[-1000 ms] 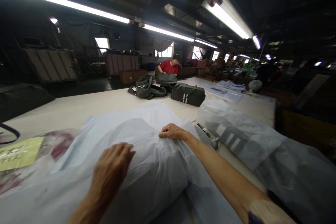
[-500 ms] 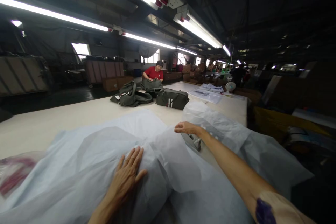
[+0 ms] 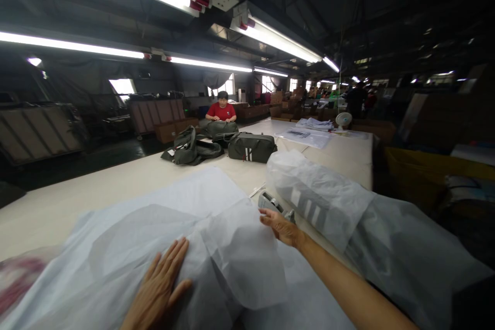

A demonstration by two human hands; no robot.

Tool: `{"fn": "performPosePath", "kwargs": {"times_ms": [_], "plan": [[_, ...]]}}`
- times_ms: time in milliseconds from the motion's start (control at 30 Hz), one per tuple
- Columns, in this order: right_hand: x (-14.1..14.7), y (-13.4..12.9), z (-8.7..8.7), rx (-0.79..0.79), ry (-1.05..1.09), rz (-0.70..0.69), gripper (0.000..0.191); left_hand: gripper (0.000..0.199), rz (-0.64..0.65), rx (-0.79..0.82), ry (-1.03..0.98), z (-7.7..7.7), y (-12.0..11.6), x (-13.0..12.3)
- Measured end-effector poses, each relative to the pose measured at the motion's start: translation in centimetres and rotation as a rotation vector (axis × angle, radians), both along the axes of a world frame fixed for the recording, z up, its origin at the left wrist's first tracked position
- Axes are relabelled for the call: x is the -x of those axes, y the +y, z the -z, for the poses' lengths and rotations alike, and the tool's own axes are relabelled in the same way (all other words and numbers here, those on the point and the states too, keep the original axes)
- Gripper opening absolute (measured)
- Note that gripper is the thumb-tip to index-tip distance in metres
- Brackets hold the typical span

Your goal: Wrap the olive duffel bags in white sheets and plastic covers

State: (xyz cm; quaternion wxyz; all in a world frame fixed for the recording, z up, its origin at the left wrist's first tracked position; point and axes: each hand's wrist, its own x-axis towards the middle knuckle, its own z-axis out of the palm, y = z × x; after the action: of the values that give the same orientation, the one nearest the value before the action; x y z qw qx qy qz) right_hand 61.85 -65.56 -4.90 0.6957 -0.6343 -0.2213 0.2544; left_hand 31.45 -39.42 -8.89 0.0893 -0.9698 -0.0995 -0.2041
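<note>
My left hand (image 3: 160, 284) lies flat on a translucent white plastic bag (image 3: 127, 242) spread over the near part of the table, fingers extended and thumb out. Something darker shows faintly through the plastic, but I cannot make it out. My right hand (image 3: 281, 227) is at the right edge of the bag, fingers stretched leftward and slightly apart, with no visible grip on the plastic. Just beyond it stands a grey tape dispenser (image 3: 266, 202), partly covered by that hand. To the right lies a wrapped dark bag (image 3: 320, 206) with white stripes, seen through its cloudy plastic.
Dark green bags (image 3: 253, 147) sit farther back on the cream table (image 3: 150, 178). A co-worker in a red shirt (image 3: 220, 111) handles one at the far side. Plastic sheets (image 3: 303, 136) and a small fan (image 3: 343, 120) are at the back right; a red-and-clear packet (image 3: 23, 278) is at left.
My right hand has come down and nearer, from over the tape dispenser to the plastic's edge, uncovering more of the dispenser. My left hand has slid slightly left and nearer. The view has shifted.
</note>
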Motion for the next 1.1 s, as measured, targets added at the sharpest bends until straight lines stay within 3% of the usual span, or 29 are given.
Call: {"fn": "performPosePath", "kwargs": {"times_ms": [67,167,267,400,533,633,767,867,967,1100], "plan": [[-0.9,0.1,-1.3,-0.054,0.092,-0.111,0.061,0.079,-0.002,-0.029,-0.002,-0.1,0.1,0.1],[-2.0,-0.5,-2.4,0.095,0.057,-0.195,0.057,0.081,0.019,-0.056,-0.016,-0.7,0.1,0.2],[-2.4,-0.8,-1.8,0.273,0.009,-0.283,0.052,0.078,0.051,-0.043,-0.034,-1.7,-0.2,0.2],[-2.4,0.5,-0.4,0.249,0.108,-0.403,0.052,0.066,0.037,0.038,-0.002,-2.7,-0.5,0.4],[-2.6,2.3,-0.8,0.212,-0.008,-0.358,0.040,0.062,0.011,0.084,0.003,-2.8,-0.4,0.5],[-2.8,3.0,-2.7,0.168,-0.256,-0.266,0.033,0.063,0.001,0.111,0.006,-3.1,-0.9,0.6],[-3.0,4.0,-5.8,0.064,-0.611,-0.042,0.028,0.065,-0.049,0.169,-0.012,-4.3,-2.5,1.0],[-3.1,5.5,-6.9,0.095,-0.665,-0.025,0.032,0.066,-0.069,0.183,-0.039,-4.8,-3.2,1.2],[-3.7,7.6,-5.8,0.242,-0.552,-0.051,0.033,0.061,-0.088,0.176,-0.050,-4.3,-2.6,1.2],[-5.2,9.6,-2.0,0.370,-0.474,-0.016,0.021,0.055,-0.118,0.134,-0.034,-2.4,-0.8,0.7]]}}
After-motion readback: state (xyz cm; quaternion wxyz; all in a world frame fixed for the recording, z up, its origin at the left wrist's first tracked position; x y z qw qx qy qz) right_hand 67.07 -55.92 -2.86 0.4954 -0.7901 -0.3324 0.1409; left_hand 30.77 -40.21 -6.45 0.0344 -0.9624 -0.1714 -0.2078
